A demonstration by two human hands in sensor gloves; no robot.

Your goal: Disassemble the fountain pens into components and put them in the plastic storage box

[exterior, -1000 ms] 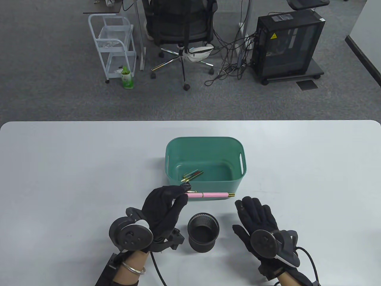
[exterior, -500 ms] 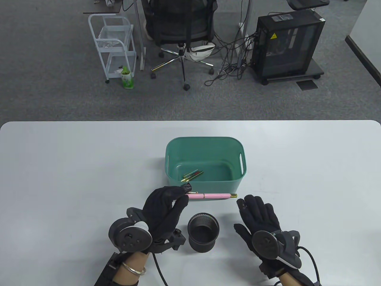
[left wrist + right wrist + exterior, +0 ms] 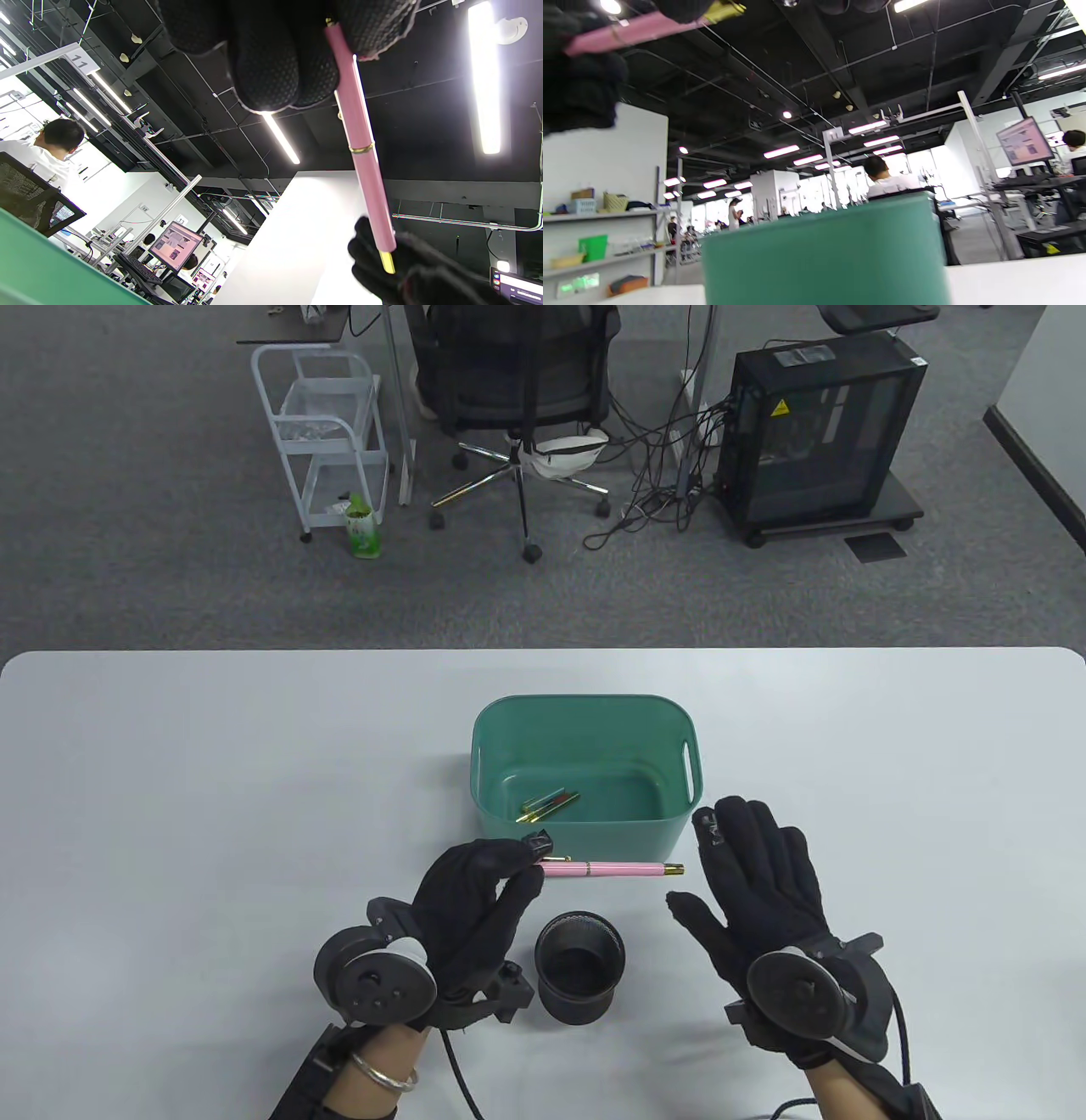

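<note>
Table view: slim glossy pink pen (image 3: 612,869).

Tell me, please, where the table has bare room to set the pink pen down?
Bare table spreads left of the green box and right of it, beyond the right hand. The near centre is crowded: left hand, pink pen, mesh cup.

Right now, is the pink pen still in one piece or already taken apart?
In one piece. The pen shows cap and barrel joined at the gold ring, held level by the left hand before the box.
</note>
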